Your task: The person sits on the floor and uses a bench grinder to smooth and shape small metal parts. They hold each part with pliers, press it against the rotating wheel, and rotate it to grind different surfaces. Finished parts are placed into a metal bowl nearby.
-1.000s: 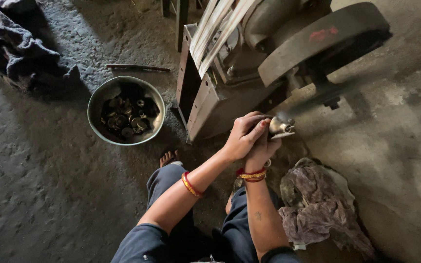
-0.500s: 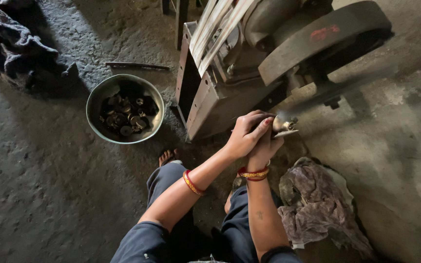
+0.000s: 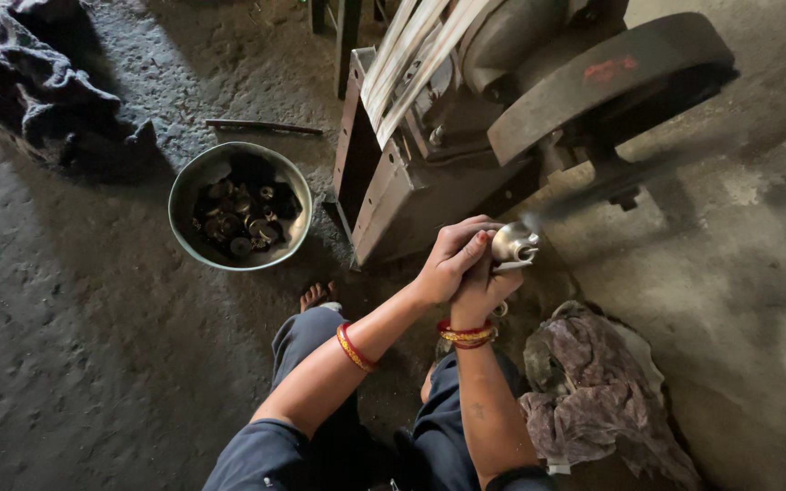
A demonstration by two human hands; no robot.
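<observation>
Both my hands grip one small shiny metal part (image 3: 513, 245) and hold it up against a blurred spinning wheel at the side of a belt-driven machine (image 3: 466, 145). My left hand (image 3: 450, 257) wraps over the top from the left. My right hand (image 3: 481, 289) holds from beneath, partly covered by the left. Red and gold bangles sit on both wrists. I sit on the floor with my knees bent, one bare foot showing.
A round metal bowl (image 3: 184, 195) with several small dark metal parts stands on the floor to the left. A crumpled dirty cloth (image 3: 593, 391) lies at my right. Dark rags (image 3: 29, 82) are heaped at top left. A thin rod (image 3: 261, 126) lies behind the bowl.
Almost nothing differs; both hands stay on the metal part at the wheel, with only a slight shift of the grip.
</observation>
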